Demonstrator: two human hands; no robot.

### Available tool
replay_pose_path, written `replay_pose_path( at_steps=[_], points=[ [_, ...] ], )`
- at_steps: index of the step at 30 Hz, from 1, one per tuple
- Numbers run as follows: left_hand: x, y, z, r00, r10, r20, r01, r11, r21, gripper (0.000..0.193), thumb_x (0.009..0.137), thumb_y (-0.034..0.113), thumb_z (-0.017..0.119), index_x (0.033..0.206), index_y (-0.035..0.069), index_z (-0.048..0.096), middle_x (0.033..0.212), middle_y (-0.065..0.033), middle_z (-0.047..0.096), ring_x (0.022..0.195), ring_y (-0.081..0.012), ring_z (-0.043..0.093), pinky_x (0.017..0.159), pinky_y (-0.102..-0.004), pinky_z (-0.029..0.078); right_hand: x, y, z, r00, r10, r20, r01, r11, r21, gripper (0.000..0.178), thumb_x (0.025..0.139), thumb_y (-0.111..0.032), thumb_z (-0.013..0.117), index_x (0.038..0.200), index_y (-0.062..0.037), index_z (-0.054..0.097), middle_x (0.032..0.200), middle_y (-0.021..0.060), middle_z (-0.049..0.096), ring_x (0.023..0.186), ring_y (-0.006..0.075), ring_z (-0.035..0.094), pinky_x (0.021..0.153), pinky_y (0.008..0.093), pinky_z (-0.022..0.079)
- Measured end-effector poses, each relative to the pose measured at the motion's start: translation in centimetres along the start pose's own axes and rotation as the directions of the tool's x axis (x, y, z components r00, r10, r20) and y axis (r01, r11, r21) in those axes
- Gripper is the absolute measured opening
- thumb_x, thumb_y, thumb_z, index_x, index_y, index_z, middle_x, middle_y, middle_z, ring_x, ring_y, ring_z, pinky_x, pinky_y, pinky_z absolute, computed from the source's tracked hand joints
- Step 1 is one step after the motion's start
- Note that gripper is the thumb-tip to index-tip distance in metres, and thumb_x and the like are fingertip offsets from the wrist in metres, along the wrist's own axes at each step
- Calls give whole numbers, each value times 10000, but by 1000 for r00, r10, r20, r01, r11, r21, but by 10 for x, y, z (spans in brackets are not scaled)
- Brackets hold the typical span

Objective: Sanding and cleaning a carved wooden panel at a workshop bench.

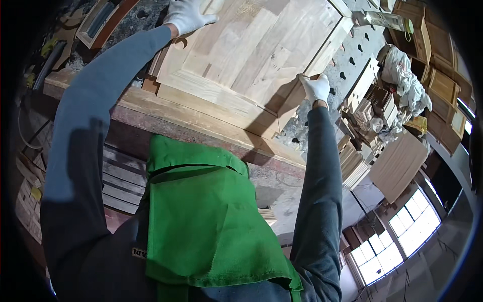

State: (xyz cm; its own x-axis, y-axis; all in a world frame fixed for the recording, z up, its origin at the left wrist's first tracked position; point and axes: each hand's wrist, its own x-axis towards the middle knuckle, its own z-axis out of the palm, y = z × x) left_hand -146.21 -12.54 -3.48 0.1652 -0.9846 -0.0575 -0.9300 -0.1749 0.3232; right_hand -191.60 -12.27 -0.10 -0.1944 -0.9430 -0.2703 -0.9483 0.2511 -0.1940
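Note:
A pale wooden cabinet door (246,48), with a raised frame around a panel of joined strips, lies on the workbench at the top of the view. My left hand (185,16), in a white glove, rests at the door's left edge, its thumb stretched out across the wood; the fingertips run toward the picture's upper rim. At the right edge of the door, my gloved right hand (317,89) is closed around the frame, thumb on top. Both arms reach forward in grey-blue sleeves. Beneath the door's near edge, more wood shows.
The bench (201,128) has a worn wooden front edge and a grey top with keyhole-shaped slots. A clear bottle (385,20) lies beyond the door's right corner. Stacked wood pieces (370,113), crumpled plastic (405,80) and a wooden board (400,166) stand at the right.

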Motion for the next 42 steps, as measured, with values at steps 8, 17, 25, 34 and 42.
replay_pose_path(
  at_steps=[8, 17, 25, 34, 42],
  points=[
    [0, 1, -6, 998, -34, 44, 37, 997, -69, 1227, 718, 626, 849, 1647, 66, 276, 1647, -258, 324, 1480, -459, 366, 1230, -534, 298, -7, -8, 2, 995, 94, 29, -92, 994, -53, 497, 757, -403, 845, 875, 63, 721, 951, 294, 745, 944, 436, 743, 899, 465, 592],
    [3, 6, -24, 990, -62, 123, 65, 998, -21, 1212, 758, 640, 815, 1653, 59, 241, 1669, -235, 320, 1487, -408, 407, 1219, -546, 320, -11, 1, 13, 999, 41, -7, -41, 998, 52, 500, 789, -349, 830, 1050, 48, 674, 1071, 307, 685, 1023, 477, 672, 923, 511, 553],
    [-1, 7, -25, 993, -32, 115, 39, 997, -65, 1055, 782, 549, 818, 1623, 152, 320, 1643, -249, 330, 1470, -408, 403, 1205, -527, 313, -4, -2, 6, 995, 102, -1, -102, 993, 61, 472, 689, -346, 874, 849, 47, 669, 883, 248, 725, 836, 417, 724, 797, 467, 586],
    [0, 6, -27, 994, -60, 88, 73, 984, -159, 1180, 716, 535, 866, 1636, 81, 283, 1618, -220, 360, 1443, -414, 417, 1197, -524, 339, -33, 1, 3, 998, 27, 54, -37, 978, 203, 859, 652, -339, 917, 1320, 51, 544, 1190, 288, 614, 1109, 438, 619, 989, 473, 532],
    [3, 2, -15, 999, -44, 12, 45, 984, -174, 1205, 697, 505, 903, 1621, 23, 298, 1598, -231, 401, 1448, -398, 424, 1200, -524, 332, -39, -1, -5, 994, -3, 105, -34, 937, 348, 716, 633, -253, 873, 1182, 67, 543, 1107, 289, 682, 1057, 455, 669, 927, 498, 555]
  ],
)
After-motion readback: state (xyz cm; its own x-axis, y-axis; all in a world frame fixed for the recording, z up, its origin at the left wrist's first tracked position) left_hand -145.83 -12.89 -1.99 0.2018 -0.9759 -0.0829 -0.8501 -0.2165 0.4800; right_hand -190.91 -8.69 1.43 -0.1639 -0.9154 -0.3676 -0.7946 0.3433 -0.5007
